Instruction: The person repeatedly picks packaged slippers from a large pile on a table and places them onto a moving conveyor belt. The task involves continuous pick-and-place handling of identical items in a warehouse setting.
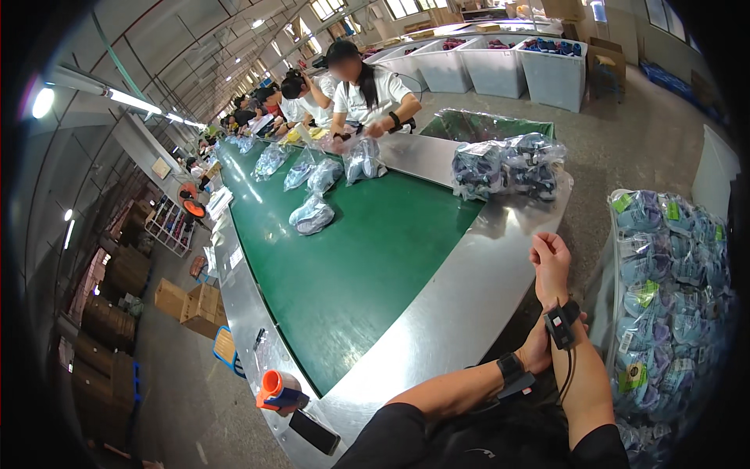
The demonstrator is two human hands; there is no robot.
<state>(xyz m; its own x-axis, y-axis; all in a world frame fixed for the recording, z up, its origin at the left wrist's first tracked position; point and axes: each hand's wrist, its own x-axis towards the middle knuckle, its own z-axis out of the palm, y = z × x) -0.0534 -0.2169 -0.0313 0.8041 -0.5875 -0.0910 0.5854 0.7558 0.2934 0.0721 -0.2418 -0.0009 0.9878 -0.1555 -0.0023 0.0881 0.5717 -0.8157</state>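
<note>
My left hand (536, 349) reaches across to my right forearm and is closed around it, just below the black wrist device (559, 324) strapped there. Most of its fingers are hidden behind the forearm. A cable hangs from the device. My right hand (551, 258) is raised with its fingers curled in, and nothing shows in it. Another black strap (513, 374) is around my left wrist. Beyond my right hand, clear bags of bluish-purple shoes (508, 166) lie on the metal edge of the table.
A green conveyor belt (351, 273) carries several bagged bundles (312, 215) near a co-worker (367, 98). Stacked bagged shoes (664, 289) stand at my right. An orange cup (273, 384) and a phone (314, 432) rest on the left metal edge. White bins (553, 80) stand at the back.
</note>
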